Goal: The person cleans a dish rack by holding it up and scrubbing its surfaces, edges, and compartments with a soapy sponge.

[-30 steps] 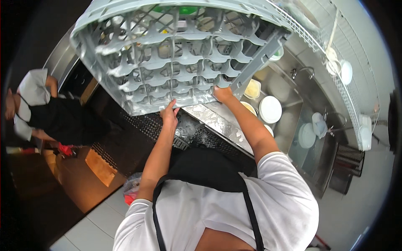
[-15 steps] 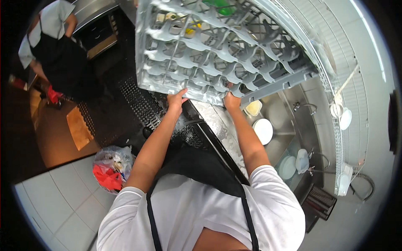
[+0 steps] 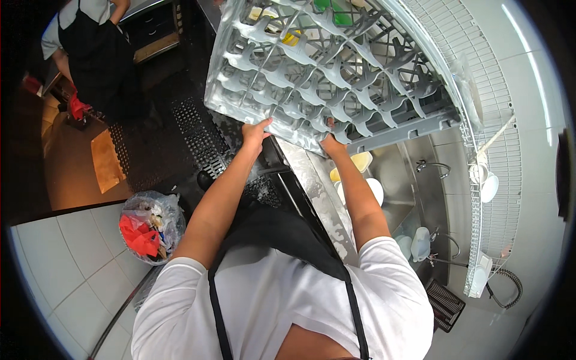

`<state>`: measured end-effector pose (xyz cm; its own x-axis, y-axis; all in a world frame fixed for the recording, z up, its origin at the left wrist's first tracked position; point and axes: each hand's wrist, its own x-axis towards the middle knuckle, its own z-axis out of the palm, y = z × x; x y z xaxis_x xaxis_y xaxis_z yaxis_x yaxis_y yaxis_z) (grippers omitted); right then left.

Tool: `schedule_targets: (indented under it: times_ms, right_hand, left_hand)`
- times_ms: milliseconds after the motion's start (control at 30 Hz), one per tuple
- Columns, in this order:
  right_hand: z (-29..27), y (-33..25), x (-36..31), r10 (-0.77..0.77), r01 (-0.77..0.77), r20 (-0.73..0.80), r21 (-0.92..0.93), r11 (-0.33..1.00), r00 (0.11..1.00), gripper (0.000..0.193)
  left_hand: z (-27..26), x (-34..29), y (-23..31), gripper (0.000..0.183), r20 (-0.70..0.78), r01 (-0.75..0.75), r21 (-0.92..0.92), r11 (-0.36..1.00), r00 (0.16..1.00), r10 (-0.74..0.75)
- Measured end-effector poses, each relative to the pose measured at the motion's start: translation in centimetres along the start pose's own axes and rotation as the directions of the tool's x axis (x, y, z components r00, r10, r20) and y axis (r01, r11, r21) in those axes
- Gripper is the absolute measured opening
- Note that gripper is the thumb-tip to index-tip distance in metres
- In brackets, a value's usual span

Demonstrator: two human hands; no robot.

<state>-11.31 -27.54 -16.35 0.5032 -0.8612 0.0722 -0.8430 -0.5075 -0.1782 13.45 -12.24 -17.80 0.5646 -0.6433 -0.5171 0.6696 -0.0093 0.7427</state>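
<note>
Tilted up over the counter and sink is a grey plastic dish rack with rows of curved dividers and soapy foam on it. My left hand is closed on its near rim, left of the corner. Close to the near corner, my right hand grips the same rack with fingers among the dividers. Through the gaps, green and yellow items show behind it. Below my right forearm lie a pale yellow container and a white round dish, partly hidden by the arm.
A steel sink with taps is at the right, under a white wire shelf. A rubbish bin lined with clear plastic stands lower left. Another person in a dark apron stands far left. Perforated black mats cover the floor.
The rack has shifted slightly right and turned a little in view, both hands still on it. The surroundings have shifted in the picture, and my right forearm now covers more of the white dish.
</note>
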Motion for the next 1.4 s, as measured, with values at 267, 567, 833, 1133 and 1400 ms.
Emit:
schedule_targets:
  times_ms: [267,567,833,1133,1400]
  right_hand:
    - [1.5,1.8,-2.6,-0.033,0.016,-0.089,-0.19,0.982,0.995,0.054]
    - [-1.0,0.4,-1.7,0.053,-0.021,0.17,-0.184,0.983,0.984,0.087]
    - [4.0,-2.2,-4.7,0.206,-0.2,-0.238,0.049,0.978,0.949,0.052]
    - [-1.8,-0.1,-9.1,-0.264,0.29,0.12,-0.452,0.844,0.957,0.04]
    - [1.0,-5.0,-10.0,0.214,-0.2,-0.277,0.078,0.977,0.937,0.046]
  left_hand:
    - [1.0,0.1,-0.4,0.052,0.058,-0.008,0.008,1.0,0.998,0.008]
    - [0.6,0.0,-0.4,0.051,0.03,0.032,0.032,0.999,0.999,-0.033]
    - [0.5,0.4,-0.7,0.051,0.037,0.05,0.045,0.998,0.998,-0.052]
    - [0.1,0.2,-0.2,0.049,0.038,0.007,0.074,0.997,0.999,-0.01]
    - [0.8,0.8,-0.3,0.05,0.08,-0.009,0.062,0.998,0.997,0.004]
